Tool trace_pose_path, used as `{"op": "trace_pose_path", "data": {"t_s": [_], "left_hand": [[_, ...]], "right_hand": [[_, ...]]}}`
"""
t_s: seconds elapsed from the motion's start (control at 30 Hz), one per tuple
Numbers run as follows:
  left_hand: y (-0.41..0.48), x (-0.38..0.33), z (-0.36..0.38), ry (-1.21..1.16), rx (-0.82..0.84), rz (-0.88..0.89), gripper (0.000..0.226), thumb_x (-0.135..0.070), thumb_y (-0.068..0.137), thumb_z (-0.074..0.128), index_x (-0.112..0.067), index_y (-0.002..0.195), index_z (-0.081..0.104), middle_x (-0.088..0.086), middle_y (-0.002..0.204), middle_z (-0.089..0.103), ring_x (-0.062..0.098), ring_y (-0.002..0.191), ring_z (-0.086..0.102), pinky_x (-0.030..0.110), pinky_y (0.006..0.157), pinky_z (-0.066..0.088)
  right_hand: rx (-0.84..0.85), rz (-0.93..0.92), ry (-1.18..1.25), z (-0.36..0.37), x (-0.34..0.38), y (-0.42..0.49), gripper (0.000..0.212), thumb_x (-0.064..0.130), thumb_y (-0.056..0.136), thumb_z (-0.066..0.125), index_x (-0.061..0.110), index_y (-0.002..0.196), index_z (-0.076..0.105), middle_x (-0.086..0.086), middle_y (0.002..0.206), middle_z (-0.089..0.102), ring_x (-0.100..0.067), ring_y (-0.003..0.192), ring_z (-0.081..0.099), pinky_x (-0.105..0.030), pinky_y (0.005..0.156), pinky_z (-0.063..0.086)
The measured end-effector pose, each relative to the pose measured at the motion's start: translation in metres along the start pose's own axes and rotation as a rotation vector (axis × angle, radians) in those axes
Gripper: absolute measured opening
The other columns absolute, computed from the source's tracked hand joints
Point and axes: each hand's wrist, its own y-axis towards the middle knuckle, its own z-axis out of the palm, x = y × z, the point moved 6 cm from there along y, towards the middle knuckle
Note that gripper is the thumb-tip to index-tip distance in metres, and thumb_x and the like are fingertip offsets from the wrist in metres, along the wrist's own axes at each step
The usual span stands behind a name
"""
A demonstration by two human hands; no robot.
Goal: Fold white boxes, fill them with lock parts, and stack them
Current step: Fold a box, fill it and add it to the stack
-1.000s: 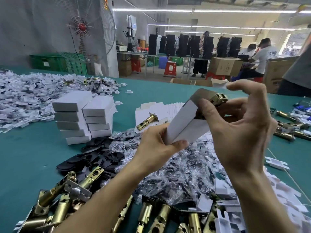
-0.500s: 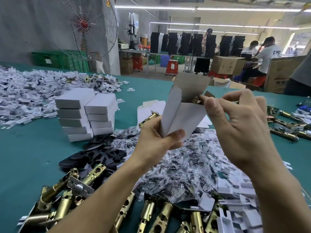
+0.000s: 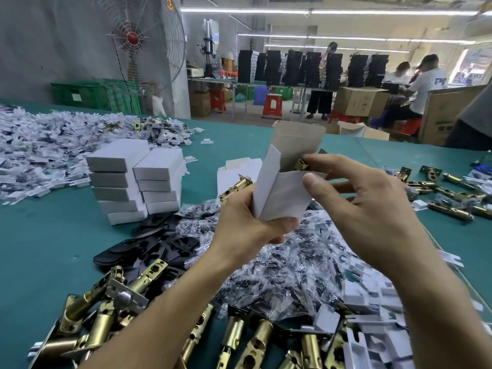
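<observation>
My left hand [image 3: 247, 225] grips the lower end of a white box [image 3: 282, 190], held upright with its top flap open. A brass latch [image 3: 301, 164] pokes out of the box mouth, its end barely above the rim. My right hand [image 3: 372, 206] is at the box's open end, with its fingertips on the latch's end and its thumb against the white front panel. Two stacks of closed white boxes [image 3: 138, 179] stand on the green table [image 3: 37, 235] to the left. Flat unfolded box blanks [image 3: 234, 174] lie behind my left hand.
Brass latches [image 3: 127, 294] lie heaped at the near edge, with more latches [image 3: 450, 193] at the right. Black plates [image 3: 149, 246], bagged small parts [image 3: 287, 265] and white plastic pieces [image 3: 372, 296] cover the middle. A heap of white parts [image 3: 40, 150] fills the far left. People work beyond the table.
The box has been tipped from slanted to upright and its flap has swung up. The brass latch has slid deeper into the box. My right hand has dropped and its fingers have spread.
</observation>
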Motion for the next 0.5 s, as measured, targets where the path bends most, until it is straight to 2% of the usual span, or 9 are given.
{"op": "trace_pose_path", "data": {"t_s": [0.13, 0.17, 0.23, 0.3, 0.37, 0.5], "left_hand": [[-0.001, -0.002, 0.003, 0.058, 0.034, 0.049, 0.038, -0.007, 0.072, 0.088, -0.015, 0.106, 0.073, 0.007, 0.095, 0.069, 0.026, 0.073, 0.072, 0.044, 0.057, 0.062], [-0.001, -0.004, 0.004, 0.108, 0.025, 0.085, 0.036, -0.010, 0.072, 0.088, -0.017, 0.104, 0.073, 0.007, 0.095, 0.068, 0.027, 0.069, 0.071, 0.045, 0.056, 0.062], [-0.003, -0.007, 0.005, 0.206, -0.039, 0.141, 0.032, -0.012, 0.074, 0.087, -0.024, 0.100, 0.073, 0.006, 0.092, 0.070, 0.025, 0.062, 0.070, 0.044, 0.053, 0.060], [-0.004, -0.008, 0.002, 0.264, -0.115, 0.178, 0.029, -0.015, 0.076, 0.087, -0.028, 0.097, 0.073, 0.001, 0.082, 0.072, 0.020, 0.058, 0.068, 0.039, 0.052, 0.060], [-0.004, -0.010, -0.003, 0.322, -0.172, 0.223, 0.026, -0.016, 0.077, 0.086, -0.030, 0.094, 0.072, -0.006, 0.072, 0.070, 0.014, 0.058, 0.066, 0.026, 0.051, 0.055], [-0.004, -0.014, -0.004, 0.416, -0.184, 0.298, 0.028, -0.010, 0.078, 0.084, -0.023, 0.100, 0.073, -0.028, 0.069, 0.063, -0.001, 0.059, 0.058, 0.006, 0.051, 0.037]], "right_hand": [[-0.165, 0.040, 0.056, -0.007, -0.002, -0.001, 0.012, 0.041, 0.088, 0.062, 0.035, 0.092, 0.072, 0.013, 0.088, 0.070, -0.003, 0.081, 0.065, -0.028, 0.074, 0.054], [-0.207, 0.059, 0.047, -0.009, -0.003, -0.001, 0.008, 0.040, 0.088, 0.065, 0.036, 0.085, 0.072, 0.013, 0.083, 0.071, -0.004, 0.078, 0.065, -0.033, 0.075, 0.055], [-0.259, 0.082, 0.027, -0.012, -0.004, -0.003, 0.012, 0.041, 0.087, 0.069, 0.041, 0.075, 0.071, 0.020, 0.072, 0.071, -0.003, 0.069, 0.066, -0.035, 0.072, 0.055], [-0.273, 0.097, 0.024, -0.012, -0.002, -0.004, 0.022, 0.046, 0.086, 0.070, 0.047, 0.066, 0.064, 0.033, 0.069, 0.065, -0.002, 0.061, 0.065, -0.032, 0.066, 0.054], [-0.249, 0.117, 0.003, -0.009, -0.002, -0.003, 0.027, 0.049, 0.086, 0.069, 0.047, 0.061, 0.060, 0.036, 0.066, 0.063, 0.000, 0.059, 0.065, -0.032, 0.065, 0.054], [-0.181, 0.151, 0.113, -0.005, -0.007, -0.001, 0.018, 0.047, 0.084, 0.070, 0.046, 0.067, 0.065, 0.016, 0.070, 0.071, -0.002, 0.068, 0.066, -0.043, 0.074, 0.056]]}}
